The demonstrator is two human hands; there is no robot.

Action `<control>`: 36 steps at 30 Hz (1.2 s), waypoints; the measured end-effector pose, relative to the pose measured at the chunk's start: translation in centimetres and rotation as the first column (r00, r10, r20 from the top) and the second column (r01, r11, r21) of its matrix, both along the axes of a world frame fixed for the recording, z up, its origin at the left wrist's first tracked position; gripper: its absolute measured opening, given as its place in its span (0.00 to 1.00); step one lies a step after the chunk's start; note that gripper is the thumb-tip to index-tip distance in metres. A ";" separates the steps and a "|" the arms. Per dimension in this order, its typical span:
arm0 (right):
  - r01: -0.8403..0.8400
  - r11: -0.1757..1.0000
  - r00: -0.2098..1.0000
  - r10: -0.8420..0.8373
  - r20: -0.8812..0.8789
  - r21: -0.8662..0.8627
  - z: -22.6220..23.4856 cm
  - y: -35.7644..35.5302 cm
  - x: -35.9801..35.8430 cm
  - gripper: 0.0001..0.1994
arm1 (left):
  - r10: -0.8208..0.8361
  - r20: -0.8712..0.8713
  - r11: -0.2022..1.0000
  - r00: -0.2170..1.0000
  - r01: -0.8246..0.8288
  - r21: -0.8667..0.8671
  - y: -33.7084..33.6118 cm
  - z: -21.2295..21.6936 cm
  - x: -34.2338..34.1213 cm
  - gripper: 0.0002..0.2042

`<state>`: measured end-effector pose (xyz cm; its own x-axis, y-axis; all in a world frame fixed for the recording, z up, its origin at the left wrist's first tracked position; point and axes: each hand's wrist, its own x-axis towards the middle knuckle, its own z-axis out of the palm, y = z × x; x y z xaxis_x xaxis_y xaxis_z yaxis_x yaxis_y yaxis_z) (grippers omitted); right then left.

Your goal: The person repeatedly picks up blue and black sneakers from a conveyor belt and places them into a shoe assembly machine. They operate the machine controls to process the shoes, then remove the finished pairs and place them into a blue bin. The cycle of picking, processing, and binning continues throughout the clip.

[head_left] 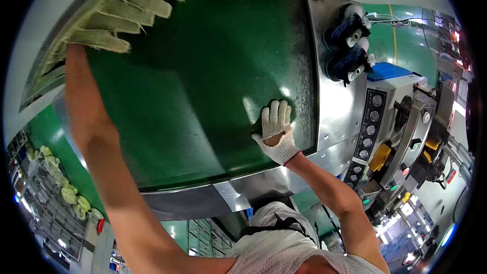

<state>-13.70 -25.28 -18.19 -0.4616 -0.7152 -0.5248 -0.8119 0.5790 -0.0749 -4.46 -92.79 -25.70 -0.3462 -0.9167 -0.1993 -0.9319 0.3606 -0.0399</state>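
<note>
My right hand, in a white knit glove, lies flat on a green conveyor belt, fingers stretched out and nothing in it. Skin shows through an opening in the back of the glove. My bare left arm reaches along the belt's left side to a curtain of worn, pale green fabric strips at the far end. The left hand is hidden behind those strips, so its fingers do not show. Two dark blue and white shoes stand on the metal ledge right of the belt.
A control panel with round gauges stands at the right, beside a machine with yellow parts. A metal edge runs along the belt's near side. Racks holding yellow-green items are at the lower left. Cables lie beyond the shoes.
</note>
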 end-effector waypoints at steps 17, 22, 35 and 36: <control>-0.063 0.990 0.997 0.067 -0.025 0.129 -0.8 0.2 0.8 0.45 | -0.124 -0.176 0.954 0.977 0.068 -0.293 4.8 -2.7 5.7 0.26; -0.104 0.994 0.982 0.097 -0.162 -0.040 -0.7 2.0 1.4 0.41 | -0.382 -0.700 0.914 0.603 0.133 -0.384 22.6 4.4 4.7 0.15; 0.277 0.878 0.885 -0.075 0.460 -0.390 10.0 11.9 1.6 0.39 | -0.359 -0.711 0.741 0.605 0.648 0.177 61.4 15.2 8.3 0.17; 0.268 0.860 0.900 -0.063 0.432 -0.434 10.5 14.4 2.8 0.40 | -0.381 -0.725 0.690 0.574 0.699 0.190 64.2 15.9 7.9 0.17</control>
